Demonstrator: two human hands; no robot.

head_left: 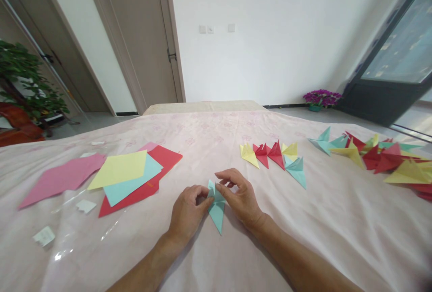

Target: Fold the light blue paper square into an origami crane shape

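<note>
A small teal folded paper piece (217, 208) lies on the pink cloth (209, 139), its long point aimed toward me. My left hand (186, 211) is curled, with thumb and forefinger pinching the piece's left edge. My right hand (238, 195) pinches its upper right part, the other fingers arched above it. Both hands meet over the top of the piece and hide part of it.
Flat sheets lie to the left: yellow (119, 168), teal (135, 185), red (162, 159), pink (64, 177). A row of folded paper pieces (275, 154) sits beyond my right hand, a bigger pile (381, 157) at far right. Paper scraps (43, 235) and clear wrap lie at near left.
</note>
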